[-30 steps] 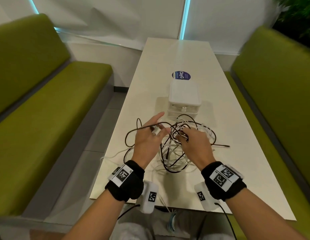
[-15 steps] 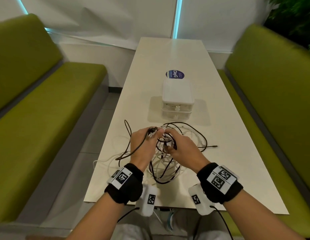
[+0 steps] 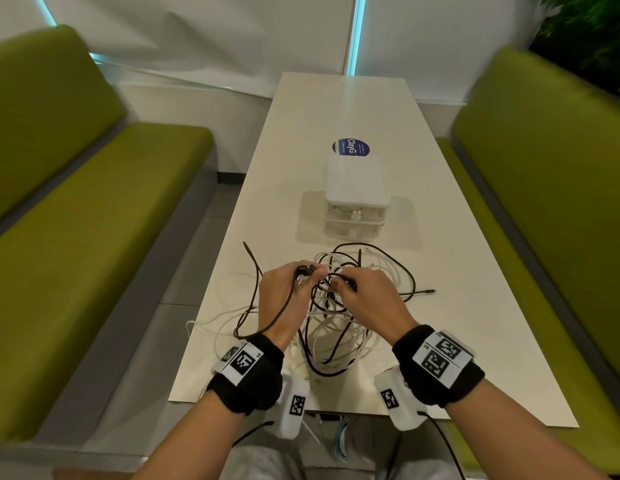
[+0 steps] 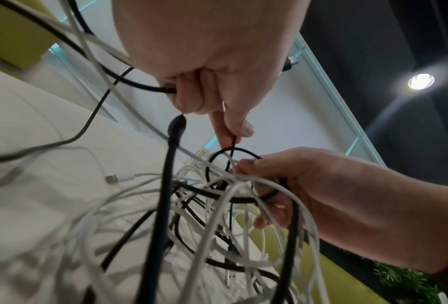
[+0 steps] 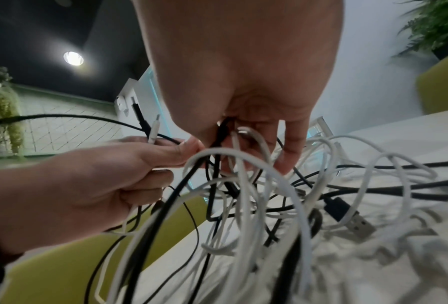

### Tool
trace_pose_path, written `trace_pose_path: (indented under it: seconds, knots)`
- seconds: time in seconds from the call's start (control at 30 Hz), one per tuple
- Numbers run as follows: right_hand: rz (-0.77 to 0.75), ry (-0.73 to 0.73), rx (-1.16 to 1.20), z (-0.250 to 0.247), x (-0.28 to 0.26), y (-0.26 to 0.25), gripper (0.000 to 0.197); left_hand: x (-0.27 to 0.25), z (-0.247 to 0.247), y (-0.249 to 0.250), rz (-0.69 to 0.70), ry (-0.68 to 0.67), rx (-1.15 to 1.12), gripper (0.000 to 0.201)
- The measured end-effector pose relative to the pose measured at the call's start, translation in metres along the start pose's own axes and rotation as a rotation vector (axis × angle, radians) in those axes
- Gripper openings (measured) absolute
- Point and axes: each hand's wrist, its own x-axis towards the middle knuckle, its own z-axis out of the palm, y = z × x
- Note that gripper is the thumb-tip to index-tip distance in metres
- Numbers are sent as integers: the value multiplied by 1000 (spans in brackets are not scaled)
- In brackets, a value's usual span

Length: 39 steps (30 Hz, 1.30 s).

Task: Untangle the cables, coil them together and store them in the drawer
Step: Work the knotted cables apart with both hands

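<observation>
Both hands now sit closer together than a second ago, lifted over the tangle, with the left hand's fingers curled in where they were spread before. Tangle of cables [image 3: 331,320] lies on the white table [image 3: 475,341] near its near edge, slightly left of centre, black and white strands looped through each other, partly raised by the hands. Left hand [image 3: 284,292] grips plug ends: a black cable [image 3: 248,271] and a white cable [image 5: 154,131] stick up out of its fist in the right wrist view, and the black one arcs out toward the left edge, then loops back by the wrist. Right hand [image 3: 367,299] pinches a black loop [image 4: 233,152] and white strands at the top of the knot, fingers curled round them. Hands almost touching at the fingertips. One black plug end [image 3: 430,291] lies flat on the table, pointing toward the right edge. A black USB plug [image 5: 347,214] rests on the table under the right hand. White two-drawer box [image 3: 355,195] stands just beyond the tangle at mid-table, both drawers closed. Round blue sticker [image 3: 351,147] on the table just behind the box. Green benches [image 3: 94,202] run along both long sides. Black wristbands [image 3: 246,372] with printed markers on both wrists.
</observation>
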Motion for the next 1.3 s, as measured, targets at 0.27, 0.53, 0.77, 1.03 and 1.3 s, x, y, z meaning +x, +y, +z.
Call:
trace_pose_path:
  seconds: [0.27,0.53,0.77,1.03,1.3]
  knots:
    - [20,15,-47,7,-5,-7,13,-1,-1,-3,83,30,115,17]
    - [43,19,53,9,-4,-9,17,-3,2,-9,43,20,72,15]
    - [116,34,91,10,-2,-1,35,-5,0,-5,21,42,-9,19]
    - [-9,-65,203,7,-5,-4,28,-5,-4,-6,37,19,35,12]
    - [115,-122,14,12,5,-5,47,-13,2,-2,204,-31,252,13]
